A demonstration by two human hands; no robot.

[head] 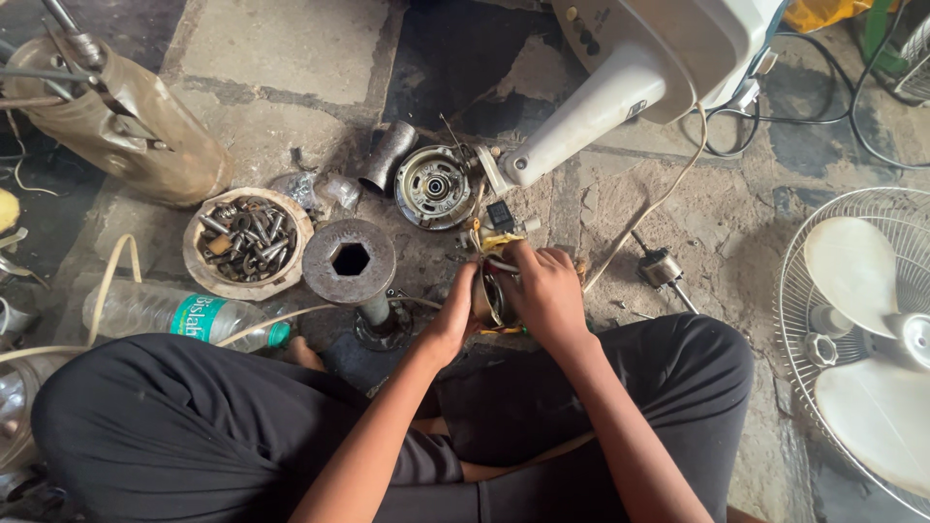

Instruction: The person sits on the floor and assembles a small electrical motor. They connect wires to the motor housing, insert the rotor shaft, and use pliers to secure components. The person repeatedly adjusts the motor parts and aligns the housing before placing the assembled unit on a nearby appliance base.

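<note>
Both hands, left hand [455,320] and right hand [544,291], clasp the fan motor [494,298], apparently mid-repair on its wiring; steady, careful fingerwork seems needed.

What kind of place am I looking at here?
Likely a floor-level fan repair workshop: a bowl of bolts, an opened motor cover and a caged fan lie on the stone floor.
</note>
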